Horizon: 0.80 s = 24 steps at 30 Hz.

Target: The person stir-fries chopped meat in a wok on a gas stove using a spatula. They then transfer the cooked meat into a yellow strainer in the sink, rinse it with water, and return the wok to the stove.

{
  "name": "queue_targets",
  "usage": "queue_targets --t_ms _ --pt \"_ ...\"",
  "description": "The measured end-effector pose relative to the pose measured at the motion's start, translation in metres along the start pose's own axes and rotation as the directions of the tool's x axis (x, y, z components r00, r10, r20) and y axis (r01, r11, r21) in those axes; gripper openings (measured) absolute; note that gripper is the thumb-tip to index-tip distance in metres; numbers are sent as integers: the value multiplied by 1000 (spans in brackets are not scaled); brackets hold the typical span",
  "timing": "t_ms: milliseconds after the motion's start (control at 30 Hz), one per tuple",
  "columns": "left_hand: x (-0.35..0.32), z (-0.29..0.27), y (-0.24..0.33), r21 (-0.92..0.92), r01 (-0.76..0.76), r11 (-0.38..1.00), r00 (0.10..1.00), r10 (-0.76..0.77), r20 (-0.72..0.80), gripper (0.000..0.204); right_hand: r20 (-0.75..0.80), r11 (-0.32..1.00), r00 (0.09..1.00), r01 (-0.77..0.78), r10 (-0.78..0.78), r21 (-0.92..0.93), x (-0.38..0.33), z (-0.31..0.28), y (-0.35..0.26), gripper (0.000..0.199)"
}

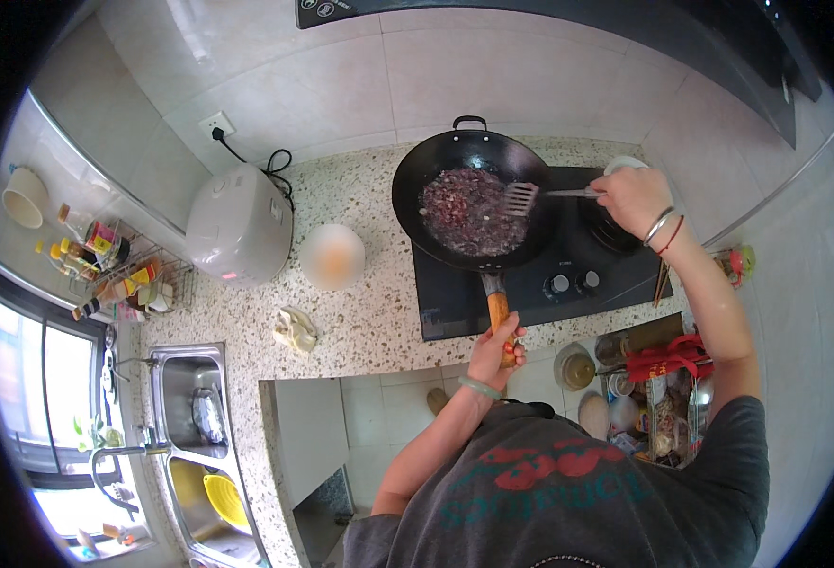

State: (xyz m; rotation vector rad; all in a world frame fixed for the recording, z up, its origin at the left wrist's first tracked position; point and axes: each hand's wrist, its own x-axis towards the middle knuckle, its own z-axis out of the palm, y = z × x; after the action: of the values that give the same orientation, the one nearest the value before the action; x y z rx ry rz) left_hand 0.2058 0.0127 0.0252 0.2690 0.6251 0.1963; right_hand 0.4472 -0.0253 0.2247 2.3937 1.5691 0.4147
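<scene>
A black wok (pixel 415 204) stands on the left burner of a dark glass gas hob (pixel 450 308). Dark reddish-purple chopped food (pixel 469 218) lies in it, in small pieces I cannot identify. My left hand (pixel 497 350), below the wok, is wrapped round its wooden handle (pixel 498 305). Out to the right, my right hand (pixel 635 199) grips the end of a slotted metal spatula (pixel 523 199). The spatula's blade reaches into the wok, at the right side of the food.
Left of the hob are a bowl (pixel 330 257) with blurred orange contents, a crumpled cloth (pixel 295 330) and a white rice cooker (pixel 242 225). A double sink (pixel 188 379) and a bottle rack (pixel 142 275) lie farther left. Chopsticks (pixel 662 284) rest at the hob's right edge. Overhead hangs a dark range hood (pixel 568 19).
</scene>
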Motion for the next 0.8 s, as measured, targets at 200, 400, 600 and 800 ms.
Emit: queue_targets --t_ms 200,400,600,800 --pt "2 -2 -1 9 -1 1000 1000 1 -2 19 204 1000 979 3 -5 11 0 -20 -1 12" --pt "3 -2 -1 8 12 1000 1000 -12 -5 21 258 962 964 -6 -67 273 10 18 -38 19" --pt "7 -6 -1 -1 -1 1000 1000 1 15 21 223 890 975 -115 15 442 28 15 -31 19" --pt "2 -2 0 6 16 1000 1000 -16 7 21 270 970 963 -49 -17 238 8 -29 -15 17"
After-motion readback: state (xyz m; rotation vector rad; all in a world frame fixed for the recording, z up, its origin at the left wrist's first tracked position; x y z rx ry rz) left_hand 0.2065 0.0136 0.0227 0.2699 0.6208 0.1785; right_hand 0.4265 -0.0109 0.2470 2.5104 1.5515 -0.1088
